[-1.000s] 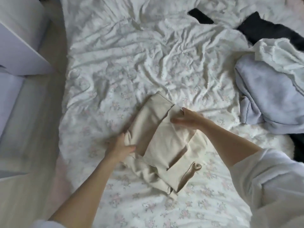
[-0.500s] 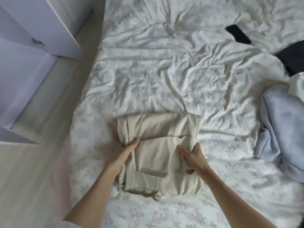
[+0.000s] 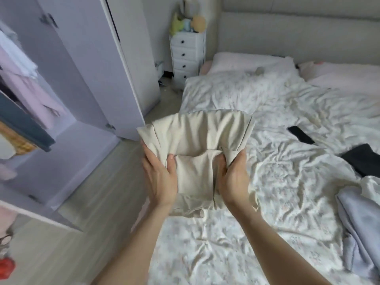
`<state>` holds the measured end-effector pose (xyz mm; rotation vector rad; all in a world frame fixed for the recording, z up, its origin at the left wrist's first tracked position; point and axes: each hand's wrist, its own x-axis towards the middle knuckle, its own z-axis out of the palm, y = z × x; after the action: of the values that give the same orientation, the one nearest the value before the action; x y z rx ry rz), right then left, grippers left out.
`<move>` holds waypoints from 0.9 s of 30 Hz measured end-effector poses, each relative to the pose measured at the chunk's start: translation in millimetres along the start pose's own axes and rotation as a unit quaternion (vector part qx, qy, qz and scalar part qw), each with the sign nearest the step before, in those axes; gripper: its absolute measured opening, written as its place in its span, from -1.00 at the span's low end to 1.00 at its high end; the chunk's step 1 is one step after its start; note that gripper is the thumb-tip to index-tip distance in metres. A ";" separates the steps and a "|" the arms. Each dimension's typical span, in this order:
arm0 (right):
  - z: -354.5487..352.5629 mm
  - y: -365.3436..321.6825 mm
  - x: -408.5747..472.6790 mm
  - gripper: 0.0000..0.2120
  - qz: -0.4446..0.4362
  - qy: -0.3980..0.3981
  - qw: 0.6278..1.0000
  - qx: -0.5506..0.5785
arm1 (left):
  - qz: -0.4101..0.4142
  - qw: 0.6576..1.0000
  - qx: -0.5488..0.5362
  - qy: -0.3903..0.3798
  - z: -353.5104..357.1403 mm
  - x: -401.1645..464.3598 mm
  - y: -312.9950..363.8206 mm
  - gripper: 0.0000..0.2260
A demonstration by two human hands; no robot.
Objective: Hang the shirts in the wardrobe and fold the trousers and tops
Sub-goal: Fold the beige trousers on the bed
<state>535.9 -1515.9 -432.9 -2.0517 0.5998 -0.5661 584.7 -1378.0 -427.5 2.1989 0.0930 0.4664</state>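
Note:
A folded beige garment point(image 3: 197, 136) is held up above the left edge of the bed point(image 3: 287, 182). My left hand point(image 3: 160, 177) grips its left side with the thumb on top. My right hand point(image 3: 232, 177) grips its right side the same way. A lilac wardrobe point(image 3: 78, 75) stands open on the left, with pale pink and white clothes point(image 3: 24, 79) hanging inside. A lavender garment point(image 3: 357, 219) and a white one lie at the bed's right edge, next to a black garment point(image 3: 364, 159).
A white chest of drawers point(image 3: 187, 56) with soft toys on top stands beside the headboard. A black flat object point(image 3: 300, 134) lies on the rumpled floral sheet. The wardrobe door point(image 3: 127, 64) juts toward the bed. Pale wooden floor runs between wardrobe and bed.
Both hands finished the fold on the bed, then took the beige garment by its sides and lifted it. The view has risen toward the wardrobe and headboard.

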 end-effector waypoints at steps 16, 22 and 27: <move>149.6 -405.4 -53.9 -0.53 -0.259 0.100 0.960 -0.020 | 0.182 0.974 -0.045 0.131 -359.4 248.5 -11.7 -0.41; 205.9 -475.3 -34.6 -0.56 -0.306 0.125 0.943 0.039 | 0.234 0.952 -0.006 0.195 -410.1 319.6 -14.3 -0.41; 241.0 -505.2 5.7 -0.56 -0.314 0.121 0.939 0.074 | 0.235 0.945 0.011 0.227 -411.3 366.9 -13.5 -0.41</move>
<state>783.6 -1124.3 -118.9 -2.0264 0.0112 -1.2087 777.2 -979.2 -99.2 2.0888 -0.1864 1.2399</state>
